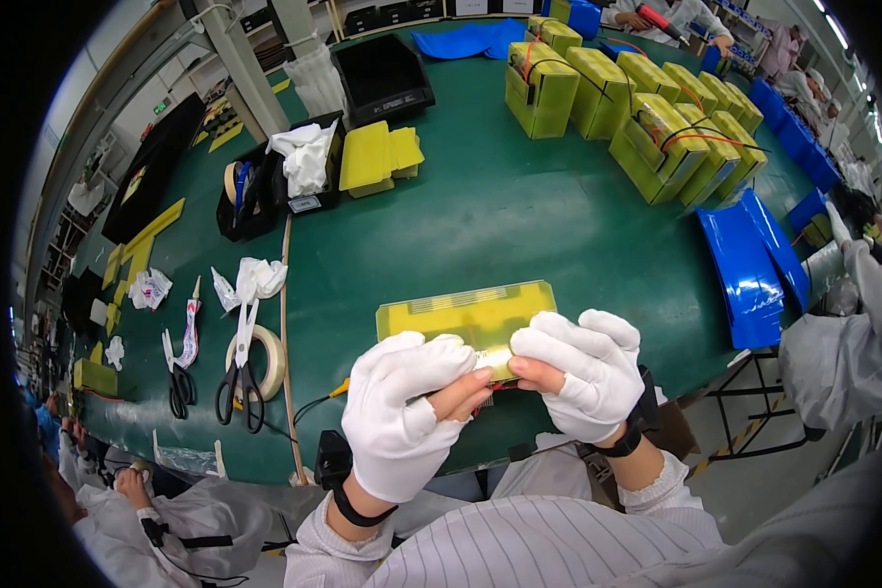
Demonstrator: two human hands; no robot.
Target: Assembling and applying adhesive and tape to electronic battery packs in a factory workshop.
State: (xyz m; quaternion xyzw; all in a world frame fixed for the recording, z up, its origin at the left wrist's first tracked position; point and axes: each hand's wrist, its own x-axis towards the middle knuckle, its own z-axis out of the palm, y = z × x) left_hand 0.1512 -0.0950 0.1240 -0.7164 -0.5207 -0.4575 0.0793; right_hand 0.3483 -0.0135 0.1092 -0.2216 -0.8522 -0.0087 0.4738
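A flat yellow block, a battery pack point(465, 313) by its likeness to those at the back, lies on the green table close in front of me. Clear film shows along its far edge. My left hand point(402, 397), in a white glove with bare fingertips, is closed on its near left side. On the near right side, my right hand point(578, 377), gloved the same way, presses with its thumb and fingers. The fingertips of both hands almost meet at the near edge, and they hide that part. A little red shows beneath them.
Scissors point(240, 377) lie by a tape roll point(274, 363) at left, near smaller scissors point(174, 377) and a tube point(189, 331). Yellow battery packs point(657, 147) with wires stand back right, blue sheets point(740, 274) at right. Black bins point(309, 201) stand back left; co-workers sit around.
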